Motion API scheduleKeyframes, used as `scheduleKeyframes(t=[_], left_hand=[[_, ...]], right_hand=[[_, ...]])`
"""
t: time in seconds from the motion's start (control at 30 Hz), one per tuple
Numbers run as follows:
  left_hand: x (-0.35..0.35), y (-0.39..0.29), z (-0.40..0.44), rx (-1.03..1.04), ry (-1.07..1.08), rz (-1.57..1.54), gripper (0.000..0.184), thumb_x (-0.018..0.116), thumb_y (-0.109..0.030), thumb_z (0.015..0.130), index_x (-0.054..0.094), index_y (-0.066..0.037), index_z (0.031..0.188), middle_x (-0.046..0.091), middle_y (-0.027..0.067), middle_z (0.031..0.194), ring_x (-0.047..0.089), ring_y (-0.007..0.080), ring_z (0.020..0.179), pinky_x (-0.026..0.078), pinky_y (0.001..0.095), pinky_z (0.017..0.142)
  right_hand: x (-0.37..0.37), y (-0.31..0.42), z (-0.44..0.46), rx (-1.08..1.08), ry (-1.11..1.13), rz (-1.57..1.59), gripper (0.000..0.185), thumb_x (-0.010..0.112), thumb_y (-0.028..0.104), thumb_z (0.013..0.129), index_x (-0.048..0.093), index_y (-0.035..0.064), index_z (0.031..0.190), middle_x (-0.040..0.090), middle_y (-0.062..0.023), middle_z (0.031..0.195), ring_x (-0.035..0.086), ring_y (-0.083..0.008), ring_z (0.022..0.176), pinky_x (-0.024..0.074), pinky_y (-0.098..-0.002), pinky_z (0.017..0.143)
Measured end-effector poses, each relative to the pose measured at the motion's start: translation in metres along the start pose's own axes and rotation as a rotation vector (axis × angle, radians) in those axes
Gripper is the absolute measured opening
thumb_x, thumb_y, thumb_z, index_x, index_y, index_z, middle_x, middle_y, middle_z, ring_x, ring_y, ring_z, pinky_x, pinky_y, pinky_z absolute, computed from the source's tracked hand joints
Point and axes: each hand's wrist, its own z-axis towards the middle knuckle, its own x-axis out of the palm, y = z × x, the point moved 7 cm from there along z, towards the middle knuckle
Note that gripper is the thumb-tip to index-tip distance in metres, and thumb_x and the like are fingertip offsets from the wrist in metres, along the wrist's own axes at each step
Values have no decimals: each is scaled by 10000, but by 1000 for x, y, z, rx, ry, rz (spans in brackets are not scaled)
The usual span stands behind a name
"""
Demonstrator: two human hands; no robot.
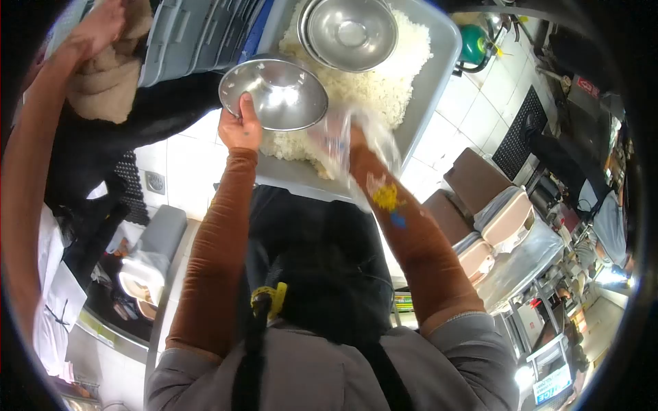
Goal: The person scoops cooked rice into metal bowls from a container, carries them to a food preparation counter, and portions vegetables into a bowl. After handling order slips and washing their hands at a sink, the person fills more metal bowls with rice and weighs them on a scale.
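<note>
Left hand (241, 125) is gripping a metal bowl (281, 96) by its near-left rim, thumb inside, fingers beneath; the bowl is extending forward and right of the hand, tilted, over the edge of a gray tub (444, 65). Right hand (337, 133), in a clear plastic bag (377, 140), is reaching over white rice (404, 75), just right of the bowl; blurred, finger closure cannot be told. Stacked metal bowls (352, 33) are resting on the rice farther forward. A co-worker's hand (99, 26) is touching a tan cloth (113, 82), far left.
</note>
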Motion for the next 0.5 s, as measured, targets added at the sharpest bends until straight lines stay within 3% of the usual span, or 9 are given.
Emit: scheduleKeyframes(t=[0.1, 0.13, 0.2, 0.3, 0.33, 0.43, 0.47, 0.5], left_hand=[[1, 1, -1, -28, 28, -3, 248, 609, -219, 881, 650, 9, 968, 677, 151, 891, 651, 243, 787, 500, 333, 710], [1, -5, 3, 56, 50, 93, 224, 603, -195, 878, 646, 11, 953, 671, 160, 903, 648, 270, 797, 501, 345, 713], [-10, -14, -5, 213, 102, 309, 177, 592, -148, 872, 638, 16, 922, 658, 179, 927, 640, 323, 817, 505, 370, 720], [-27, -65, -26, 433, 108, 350, 129, 568, -93, 864, 622, 24, 859, 642, 197, 932, 617, 376, 850, 505, 392, 724], [-30, -73, -32, 461, 168, 478, 164, 566, -60, 844, 627, 27, 968, 633, 202, 999, 609, 375, 930, 510, 391, 783], [-36, -79, -48, 526, 292, 510, 328, 570, -39, 812, 592, 20, 1134, 599, 213, 1108, 589, 384, 1011, 504, 394, 856], [-35, -79, -56, 469, 366, 548, 523, 461, 78, 768, 509, -8, 1282, 533, 229, 1221, 557, 366, 1096, 482, 384, 905], [-32, -83, -61, 468, 390, 542, 555, 451, 91, 762, 504, -37, 1300, 505, 228, 1258, 549, 368, 1114, 478, 382, 914]], right_hand=[[-12, 16, -54, 130, 348, -204, 279, 572, 221, 880, 617, 68, 1110, 647, -96, 1006, 625, -235, 916, 521, -334, 766], [-24, 21, -55, 96, 351, -441, 272, 576, 215, 872, 627, 69, 1096, 650, -92, 1008, 623, -235, 912, 517, -333, 771], [-33, 16, -55, 101, 229, -429, 261, 582, 199, 857, 636, 54, 1068, 652, -104, 1006, 617, -249, 911, 506, -343, 789], [-43, -36, -58, 232, -171, 308, 252, 587, 171, 839, 631, 5, 1023, 647, -149, 990, 604, -290, 919, 485, -377, 826], [-41, -40, -64, 326, -220, 362, 217, 578, 192, 847, 629, 4, 941, 645, -136, 934, 601, -271, 903, 474, -374, 804], [-53, -8, -74, -136, -38, -275, 233, 559, 224, 867, 612, 12, 948, 635, -118, 934, 599, -247, 883, 469, -375, 759], [-59, -5, -75, -49, -11, -291, 226, 562, 220, 847, 620, 22, 938, 637, -133, 926, 600, -276, 887, 461, -397, 755], [-63, -1, -78, 39, 19, -307, 220, 565, 216, 828, 628, 31, 928, 638, -149, 918, 601, -305, 891, 453, -419, 752]])
